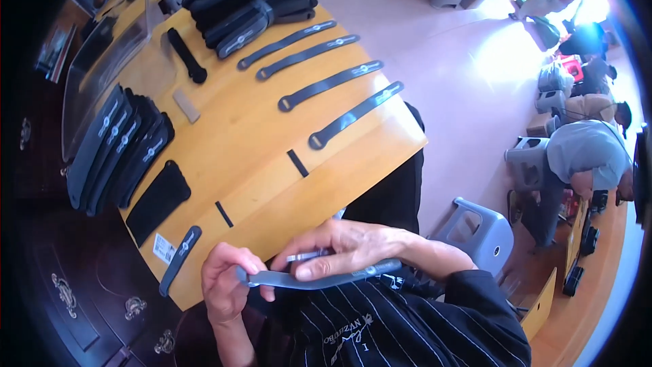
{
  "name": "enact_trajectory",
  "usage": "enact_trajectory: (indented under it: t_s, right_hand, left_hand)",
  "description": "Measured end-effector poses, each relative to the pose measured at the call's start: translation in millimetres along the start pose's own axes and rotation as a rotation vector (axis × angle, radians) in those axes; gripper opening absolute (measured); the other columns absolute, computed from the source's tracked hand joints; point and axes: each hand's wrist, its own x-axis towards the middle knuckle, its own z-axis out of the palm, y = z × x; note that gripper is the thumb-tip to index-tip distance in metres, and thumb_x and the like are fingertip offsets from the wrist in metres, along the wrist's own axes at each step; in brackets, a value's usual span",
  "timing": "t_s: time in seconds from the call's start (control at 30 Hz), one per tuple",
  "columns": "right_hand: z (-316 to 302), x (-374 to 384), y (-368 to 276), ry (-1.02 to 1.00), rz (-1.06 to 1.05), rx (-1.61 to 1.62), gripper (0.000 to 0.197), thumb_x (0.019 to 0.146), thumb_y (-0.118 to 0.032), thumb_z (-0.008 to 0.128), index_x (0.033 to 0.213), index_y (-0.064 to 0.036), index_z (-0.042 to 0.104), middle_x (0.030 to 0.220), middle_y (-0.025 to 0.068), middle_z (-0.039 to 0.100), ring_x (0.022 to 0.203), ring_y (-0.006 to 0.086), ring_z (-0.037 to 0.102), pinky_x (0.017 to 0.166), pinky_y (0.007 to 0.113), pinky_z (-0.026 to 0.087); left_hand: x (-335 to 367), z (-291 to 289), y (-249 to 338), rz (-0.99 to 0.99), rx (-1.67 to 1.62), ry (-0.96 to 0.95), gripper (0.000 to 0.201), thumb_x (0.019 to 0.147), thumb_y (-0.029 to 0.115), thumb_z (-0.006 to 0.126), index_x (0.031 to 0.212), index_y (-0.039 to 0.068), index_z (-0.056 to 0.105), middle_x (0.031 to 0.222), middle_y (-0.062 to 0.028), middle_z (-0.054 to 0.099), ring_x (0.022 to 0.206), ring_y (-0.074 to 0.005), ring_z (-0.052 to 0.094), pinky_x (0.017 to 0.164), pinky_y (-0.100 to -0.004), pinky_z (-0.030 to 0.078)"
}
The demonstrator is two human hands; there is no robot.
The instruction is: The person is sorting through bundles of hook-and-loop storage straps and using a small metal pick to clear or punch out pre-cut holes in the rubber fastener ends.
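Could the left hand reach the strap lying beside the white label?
Probably yes: this strap lies close to the left hand with nothing visible between them, but that hand pinches another strap.

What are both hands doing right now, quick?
Left hand: closed, pinching one end of a grey strap.
Right hand: partly closed, fingers curled around a small shiny thing, thumb against the strap.

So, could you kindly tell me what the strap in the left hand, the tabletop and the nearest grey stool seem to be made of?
Strap: perhaps woven fabric or soft plastic, with a smooth grey face; it curves like a thin band. 
Tabletop: probably wood or wood-look board, satin, judging by its yellow-brown colour and soft shine. 
Stool: likely moulded plastic, smooth, given its rounded edges.
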Motion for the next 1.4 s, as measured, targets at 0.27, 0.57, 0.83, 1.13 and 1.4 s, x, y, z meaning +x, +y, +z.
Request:
enact_trajectory:
  t_s: [0.27,0.57,0.83,1.13,1.4]
  right_hand:
    - [-22.3,-24.1,1.1,-0.215,0.106,0.060,0.027,0.094,-0.029,0.065,0.094,-0.0019,0.066,0.075,-0.0005,0.061,0.071,0.0068,0.059,0.064,0.021,0.045]
    - [-34.5,-19.2,-24.7,0.011,0.133,-0.250,0.019,0.093,-0.021,0.063,0.088,-0.0032,0.061,0.066,0.0011,0.062,0.060,0.0101,0.060,0.055,0.027,0.043]
    - [-56.8,-24.1,-28.3,0.110,0.139,-0.344,0.017,0.089,-0.018,0.069,0.096,-0.0035,0.066,0.069,0.0037,0.064,0.065,0.0139,0.063,0.061,0.028,0.047]
    - [-65.0,-3.7,-23.5,0.612,-0.051,-0.909,0.025,0.082,-0.029,0.075,0.086,-0.0060,0.066,0.117,0.0084,0.059,0.087,0.0228,0.063,0.069,0.035,0.051]
    - [-82.1,-26.1,-31.8,0.784,0.091,-1.039,0.026,0.081,-0.031,0.074,0.085,-0.0068,0.067,0.137,0.0104,0.055,0.092,0.0263,0.067,0.072,0.034,0.053]
  left_hand:
    - [-4.2,-26.3,-9.6,0.044,-0.267,-0.055,0.022,0.099,0.022,0.049,0.094,0.000,0.049,0.059,-0.0157,0.056,0.042,-0.0263,0.057,0.042,-0.0355,0.050]
    - [-17.9,-21.2,-3.6,-0.086,0.263,0.232,0.019,0.092,0.003,0.059,0.108,0.000,0.048,0.078,-0.0101,0.061,0.060,-0.0166,0.062,0.048,-0.0275,0.052]
    - [-14.1,-35.2,-0.2,-0.229,0.471,0.373,0.012,0.088,-0.008,0.060,0.100,-0.008,0.061,0.077,-0.0175,0.068,0.069,-0.0206,0.069,0.065,-0.0279,0.056]
    - [1.5,-33.1,-10.4,0.009,0.570,0.477,0.011,0.090,-0.003,0.061,0.101,-0.006,0.059,0.083,-0.0173,0.069,0.069,-0.0198,0.068,0.066,-0.0278,0.056]
    - [30.8,-5.4,-36.9,-0.036,0.508,0.380,0.014,0.093,-0.001,0.057,0.106,-0.006,0.057,0.090,-0.0194,0.069,0.071,-0.0219,0.069,0.067,-0.0315,0.057]
